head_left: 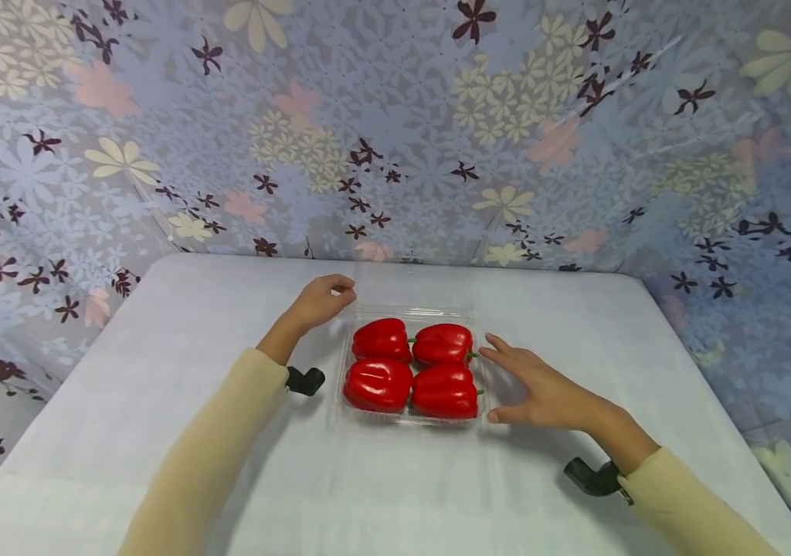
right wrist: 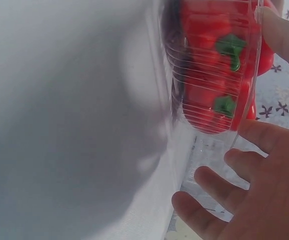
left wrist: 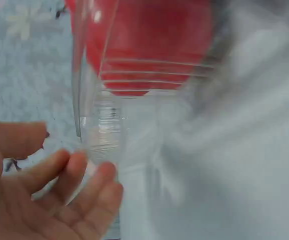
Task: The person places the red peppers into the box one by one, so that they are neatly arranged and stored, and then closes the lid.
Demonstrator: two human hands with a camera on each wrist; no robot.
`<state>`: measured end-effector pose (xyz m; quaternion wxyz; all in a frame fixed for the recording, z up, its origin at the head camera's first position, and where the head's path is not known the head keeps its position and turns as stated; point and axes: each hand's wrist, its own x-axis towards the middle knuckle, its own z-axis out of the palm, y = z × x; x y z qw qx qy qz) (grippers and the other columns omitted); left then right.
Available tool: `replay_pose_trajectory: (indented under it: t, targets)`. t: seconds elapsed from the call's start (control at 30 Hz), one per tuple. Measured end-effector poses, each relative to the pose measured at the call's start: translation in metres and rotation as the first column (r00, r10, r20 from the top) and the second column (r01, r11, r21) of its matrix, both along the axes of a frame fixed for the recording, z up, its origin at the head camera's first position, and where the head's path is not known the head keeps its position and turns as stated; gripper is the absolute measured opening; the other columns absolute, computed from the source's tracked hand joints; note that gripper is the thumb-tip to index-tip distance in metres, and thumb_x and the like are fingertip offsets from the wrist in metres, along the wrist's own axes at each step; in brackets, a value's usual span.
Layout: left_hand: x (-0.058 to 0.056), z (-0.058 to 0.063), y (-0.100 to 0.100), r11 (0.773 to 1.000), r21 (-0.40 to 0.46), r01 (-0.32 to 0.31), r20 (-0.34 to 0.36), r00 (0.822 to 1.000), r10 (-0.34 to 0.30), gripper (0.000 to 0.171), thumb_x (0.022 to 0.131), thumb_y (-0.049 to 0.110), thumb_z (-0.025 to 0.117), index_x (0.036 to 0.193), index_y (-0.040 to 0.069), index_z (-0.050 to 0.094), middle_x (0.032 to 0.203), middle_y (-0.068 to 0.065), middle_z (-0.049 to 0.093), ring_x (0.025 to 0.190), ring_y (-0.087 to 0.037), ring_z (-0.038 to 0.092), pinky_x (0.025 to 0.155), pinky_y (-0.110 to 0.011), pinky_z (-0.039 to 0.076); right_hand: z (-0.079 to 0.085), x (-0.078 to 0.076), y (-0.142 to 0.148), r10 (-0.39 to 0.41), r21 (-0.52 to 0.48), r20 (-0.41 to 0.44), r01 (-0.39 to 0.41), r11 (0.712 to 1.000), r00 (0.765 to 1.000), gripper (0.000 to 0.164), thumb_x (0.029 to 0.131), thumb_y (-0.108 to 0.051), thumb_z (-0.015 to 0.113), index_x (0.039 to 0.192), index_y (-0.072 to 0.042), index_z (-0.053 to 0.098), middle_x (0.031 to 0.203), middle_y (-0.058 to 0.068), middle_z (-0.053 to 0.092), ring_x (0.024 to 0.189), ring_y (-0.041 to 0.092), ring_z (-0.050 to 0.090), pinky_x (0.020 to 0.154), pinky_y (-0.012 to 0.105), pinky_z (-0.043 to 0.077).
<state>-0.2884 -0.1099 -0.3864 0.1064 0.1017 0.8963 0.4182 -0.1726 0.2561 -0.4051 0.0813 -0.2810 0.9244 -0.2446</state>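
A clear plastic clamshell container (head_left: 405,420) holds several red bell peppers (head_left: 378,386) in two rows, some with green stems. Its transparent lid (head_left: 412,287) lies folded back on the far side. My left hand (head_left: 322,300) is beside the far left corner, fingers loosely bent and nothing in them; in the left wrist view its fingertips (left wrist: 104,172) come right by the ridged plastic edge (left wrist: 107,127). On the right side, my right hand (head_left: 551,394) has its fingers spread beside the wall. The right wrist view shows the index fingertip (right wrist: 247,127) close to the container's rim.
A white cloth covers the table (head_left: 395,494). Behind it hangs a floral patterned backdrop (head_left: 395,139). Dark wrist-worn cameras sit under the left wrist (head_left: 305,381) and the right wrist (head_left: 592,477), both low over the cloth.
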Motion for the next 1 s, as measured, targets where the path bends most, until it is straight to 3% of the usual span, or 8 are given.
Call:
replay_pose_trajectory:
  t: [0.13,0.2,0.33,0.4,0.57,0.83,1.0]
  targets:
    - [-0.016,-0.006,0.004,0.974,0.161,-0.162,0.136,0.981,0.141,0.047,0.103,0.021,0.047,0.143,-0.004,0.045,0.137,-0.023,0.055,0.116,-0.037,0.063,0.1,-0.044,0.054,0.0,0.001,0.002,0.0,-0.017,-0.011,0.0,1.0,1.0,0.093,0.076,-0.041,0.083,0.15,-0.005,0.04,0.162,0.022,0.027,0.141,0.047,0.037,0.108,0.07,0.036]
    - [-0.021,-0.01,0.004,0.962,0.182,-0.203,0.196,0.966,0.166,0.049,0.103,0.022,0.048,0.145,-0.003,0.042,0.14,-0.022,0.054,0.115,-0.035,0.064,0.1,-0.041,0.055,0.0,0.001,0.003,0.001,-0.027,-0.005,-0.001,1.0,1.0,0.093,0.076,-0.041,0.082,0.15,-0.005,0.04,0.162,0.022,0.027,0.141,0.047,0.037,0.108,0.07,0.036]
    - [-0.027,-0.022,0.004,0.954,0.231,-0.191,0.341,0.934,0.104,0.053,0.104,0.024,0.048,0.15,0.0,0.037,0.141,-0.021,0.052,0.103,-0.024,0.065,0.091,-0.031,0.058,-0.002,0.002,0.003,0.002,-0.036,0.01,-0.002,0.999,1.0,0.092,0.077,-0.04,0.082,0.151,-0.006,0.04,0.162,0.022,0.027,0.141,0.047,0.036,0.108,0.07,0.036]
    - [-0.029,-0.029,0.004,0.946,0.267,-0.185,0.38,0.922,0.073,0.052,0.103,0.022,0.05,0.15,0.002,0.038,0.138,-0.02,0.053,0.095,-0.018,0.063,0.082,-0.024,0.058,-0.003,0.002,0.003,0.003,-0.041,0.013,-0.002,0.999,1.0,0.091,0.077,-0.039,0.082,0.151,-0.007,0.04,0.162,0.022,0.027,0.141,0.047,0.036,0.108,0.071,0.036]
    - [-0.03,-0.039,0.0,0.923,0.327,-0.203,0.387,0.92,0.065,0.049,0.102,0.019,0.052,0.148,0.004,0.042,0.134,-0.016,0.054,0.088,-0.013,0.06,0.072,-0.017,0.055,-0.003,0.0,0.003,0.011,-0.042,0.024,-0.01,0.999,1.0,0.092,0.077,-0.041,0.082,0.151,-0.006,0.039,0.163,0.021,0.026,0.142,0.047,0.036,0.108,0.071,0.035]
    - [-0.031,-0.042,-0.001,0.906,0.371,-0.205,0.339,0.938,0.074,0.051,0.1,0.014,0.056,0.147,0.0,0.043,0.141,-0.02,0.054,0.105,-0.017,0.058,0.079,-0.017,0.055,-0.001,-0.002,0.002,0.01,-0.018,0.028,-0.01,1.0,1.0,0.092,0.077,-0.043,0.081,0.151,-0.006,0.039,0.163,0.021,0.026,0.142,0.047,0.036,0.109,0.071,0.034]
    - [-0.03,-0.041,0.0,0.897,0.389,-0.21,0.34,0.937,0.072,0.05,0.099,0.011,0.056,0.146,-0.002,0.044,0.141,-0.022,0.054,0.101,-0.016,0.058,0.078,-0.016,0.055,-0.001,-0.001,0.002,0.005,-0.011,0.039,-0.005,1.0,0.999,0.093,0.077,-0.043,0.081,0.151,-0.006,0.039,0.163,0.021,0.025,0.142,0.047,0.035,0.109,0.071,0.034]
